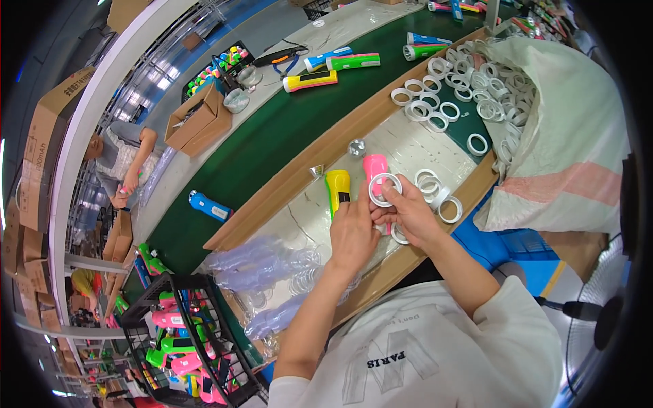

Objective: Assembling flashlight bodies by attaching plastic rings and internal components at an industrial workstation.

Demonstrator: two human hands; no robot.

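A white plastic ring [373,192] is pinched between the thumb and fingers of my right hand [410,211]. Just behind the ring, a pink flashlight [375,165] points away from me. My left hand [353,230] is closed around its lower part, though the fingers partly hide the grip. Beside my left hand lies a yellow flashlight [338,183] with a dark panel, its near end covered by the fingers. A clear reflector cup [356,147] and a second small silver cup [317,171] lie beyond. Several loose white rings [450,209] rest right of my right hand.
A white sack [564,129] spills rings at the right. Clear plastic lenses in stacks [255,272] lie left. A black crate [178,282] holds colorful flashlights. Beyond the cardboard edge [326,139] runs a green conveyor [265,139] carrying flashlights. Another person [132,153] works across it.
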